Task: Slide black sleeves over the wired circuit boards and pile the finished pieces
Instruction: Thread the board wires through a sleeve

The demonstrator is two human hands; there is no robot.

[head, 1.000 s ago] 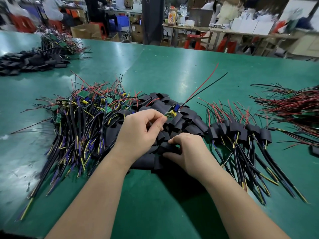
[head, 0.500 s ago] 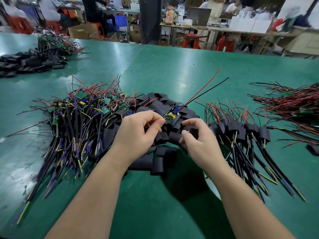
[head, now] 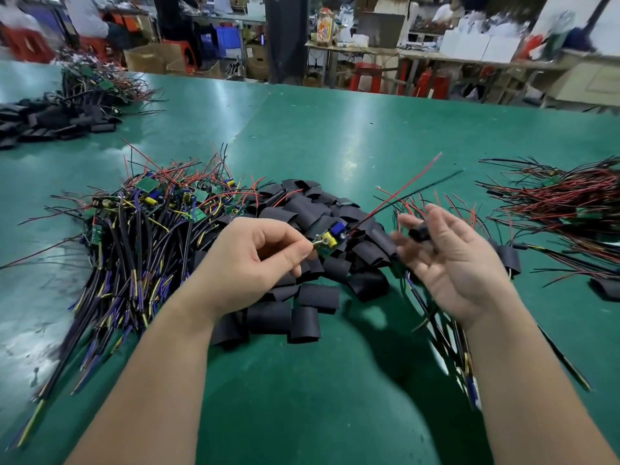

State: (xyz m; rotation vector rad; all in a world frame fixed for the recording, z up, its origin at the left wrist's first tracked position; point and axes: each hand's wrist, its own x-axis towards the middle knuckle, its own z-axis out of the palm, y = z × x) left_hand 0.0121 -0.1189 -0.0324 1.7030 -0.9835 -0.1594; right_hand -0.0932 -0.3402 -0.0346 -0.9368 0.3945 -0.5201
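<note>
- Circuit board (head: 330, 241), green with yellow and blue parts, is sitting raised above the heap of loose black sleeves (head: 302, 209) at table centre. Left hand (head: 248, 263) is pinching its near end between thumb and forefinger, with the other fingers curling under.
- Red and black leads (head: 411, 184) are trailing up and right from the board, crossing above the right hand's fingertips in view.
- Right hand (head: 459, 263) is hovering palm-up beside the board, fingers mostly spread and blurring. One black sleeve (head: 419, 233) is lying against thumb and fingers; cannot tell whether it is being pinched or merely resting.
- Right hand and forearm are covering much of the finished pieces (head: 508, 260) fanning out beneath them. Left hand is hiding part of the sleeve heap.
- Unsleeved boards with wires (head: 151, 223) are lying heaped to the left, touching the sleeve heap.
- Bundle of red and black wires (head: 563, 203) is lying far right, apart, on the green table (head: 335, 146).
- Another sleeve pile (head: 43, 124) and another board tangle (head: 97, 82) are sitting at the far left corner.
- Benches, red stools and cardboard boxes are showing blurred behind.
</note>
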